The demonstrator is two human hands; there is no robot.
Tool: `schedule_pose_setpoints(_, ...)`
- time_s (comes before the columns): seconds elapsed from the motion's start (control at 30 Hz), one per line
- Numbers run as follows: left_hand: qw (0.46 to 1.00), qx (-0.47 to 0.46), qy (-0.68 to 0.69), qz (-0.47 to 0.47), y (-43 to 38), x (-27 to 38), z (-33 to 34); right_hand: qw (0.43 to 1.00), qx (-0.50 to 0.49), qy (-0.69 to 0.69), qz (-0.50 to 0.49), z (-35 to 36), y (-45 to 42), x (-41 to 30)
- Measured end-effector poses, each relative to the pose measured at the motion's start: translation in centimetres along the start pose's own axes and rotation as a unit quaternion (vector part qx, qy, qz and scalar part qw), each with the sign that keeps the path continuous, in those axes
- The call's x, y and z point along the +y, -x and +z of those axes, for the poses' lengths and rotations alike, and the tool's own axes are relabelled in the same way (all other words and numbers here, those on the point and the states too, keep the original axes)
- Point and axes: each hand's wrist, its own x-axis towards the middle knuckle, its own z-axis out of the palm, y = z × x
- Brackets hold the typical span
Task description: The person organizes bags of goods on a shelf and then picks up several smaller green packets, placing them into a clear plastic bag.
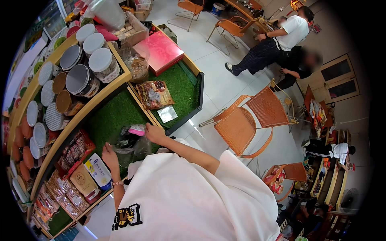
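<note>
A clear plastic bag [132, 144] with black and pink contents lies over the green turf lining of a display shelf, close to my body. My right hand [154, 133] pinches the bag's right edge beside the pink part. At its left side is my left hand [110, 155], fingers partly bent near the plastic; whether they touch it cannot be told. Past the wooden divider sit a brown printed snack bag [155, 95] and a silver square packet [167, 114]. A white and blue pouch [98, 169] and a tan paper pouch [81, 180] lie left of my left hand.
Lidded plastic jars [79, 79] fill the raised wooden shelf at the left. A pink-red box [159, 51] rests on the far turf section. A woven rattan chair [236, 129] stands on the tiled floor at the right. Several people are farther off, one in a white shirt [292, 31].
</note>
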Motion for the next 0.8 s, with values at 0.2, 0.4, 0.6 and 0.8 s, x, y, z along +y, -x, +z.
schedule_pose_setpoints(0.2,0.996,-0.043,-0.071,0.019,1.6,0.4,-0.7,1.0,-0.014,0.024,0.0,0.4,0.8,0.0)
schedule_pose_setpoints(0.4,0.981,-0.07,-0.109,0.141,1.6,-3.6,2.5,0.991,-0.077,0.074,0.084,0.4,0.2,4.5)
schedule_pose_setpoints(0.6,0.999,-0.042,-0.002,-0.016,1.7,-1.1,0.4,0.999,-0.009,-0.013,0.038,0.9,0.1,3.6)
schedule_pose_setpoints(0.8,0.986,-0.112,-0.115,-0.037,0.5,-2.6,-0.4,0.994,-0.002,-0.086,0.068,3.7,-0.1,5.6)
